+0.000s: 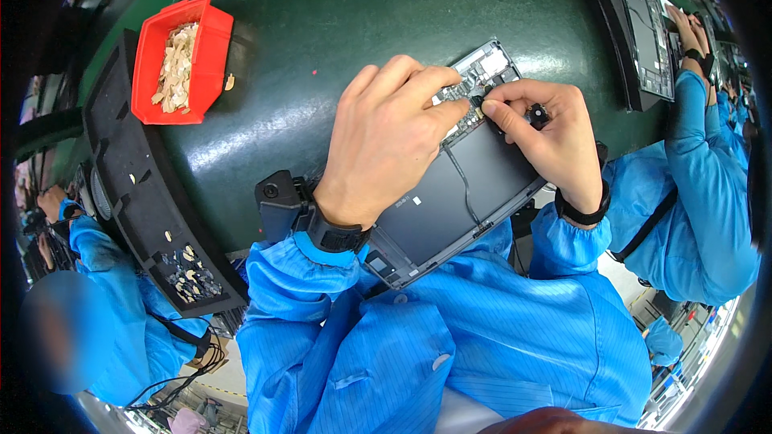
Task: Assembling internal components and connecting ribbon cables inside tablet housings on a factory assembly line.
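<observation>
An opened laptop base [406, 229] lies tilted on the bench in front of me, its dark flat inner panel nearest my body. A bare circuit board [457, 120] shows along its far side, partly covered by my hands. My left hand [390, 136] reaches over the board, thumb and forefinger apart with their tips on or just above it. At the board's right part, my right hand [551, 124] has thumb and forefinger pinched on a small black part, too hidden to name exactly. A black round piece [537, 116] shows by its curled fingers.
A red bin [219, 56] of pale flakes stands at the far left, by a black foam tray [149, 185] holding small bits. Another opened laptop [643, 40] rests on a black stand at right. Co-workers in blue sit on both sides.
</observation>
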Demonstrator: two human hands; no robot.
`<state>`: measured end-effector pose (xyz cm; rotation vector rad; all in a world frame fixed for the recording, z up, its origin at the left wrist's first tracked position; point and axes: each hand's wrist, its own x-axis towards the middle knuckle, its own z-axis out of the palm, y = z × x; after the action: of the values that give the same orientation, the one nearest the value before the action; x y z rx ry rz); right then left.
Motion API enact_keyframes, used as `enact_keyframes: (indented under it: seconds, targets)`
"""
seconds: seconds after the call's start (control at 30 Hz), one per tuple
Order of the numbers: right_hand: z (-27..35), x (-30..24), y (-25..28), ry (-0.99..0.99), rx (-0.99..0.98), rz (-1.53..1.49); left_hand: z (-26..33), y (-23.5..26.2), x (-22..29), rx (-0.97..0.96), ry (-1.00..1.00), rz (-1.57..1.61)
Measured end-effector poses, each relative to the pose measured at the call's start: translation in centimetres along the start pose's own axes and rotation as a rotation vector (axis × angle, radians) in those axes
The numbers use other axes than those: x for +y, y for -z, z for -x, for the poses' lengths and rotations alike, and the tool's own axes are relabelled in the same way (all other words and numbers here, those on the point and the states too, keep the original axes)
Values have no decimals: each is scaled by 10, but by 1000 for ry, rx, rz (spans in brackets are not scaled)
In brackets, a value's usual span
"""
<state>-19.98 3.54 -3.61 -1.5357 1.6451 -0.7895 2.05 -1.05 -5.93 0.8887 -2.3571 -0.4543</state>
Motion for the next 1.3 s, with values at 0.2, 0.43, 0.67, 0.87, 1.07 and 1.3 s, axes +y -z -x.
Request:
enact_keyframes:
  seconds: [0.2,0.43,0.67,0.87,1.07,1.3]
  targets:
    - [0,-1,-1,5,0,14,0,0,0,-2,-11,-5]
    - [1,-4,-2,-21,15,37,1,1,0,2,-37,-48]
    - [-1,-7,-1,-21,17,41,0,-1,3,-8,-59,-113]
    - [-1,-5,-1,-13,0,63,0,-3,11,-12,-62,-196]
    - [0,-17,-1,-140,-3,42,0,-2,17,-39,-19,-233]
    - [6,-14,-2,-173,186,193,2,4,16,-55,0,-217]
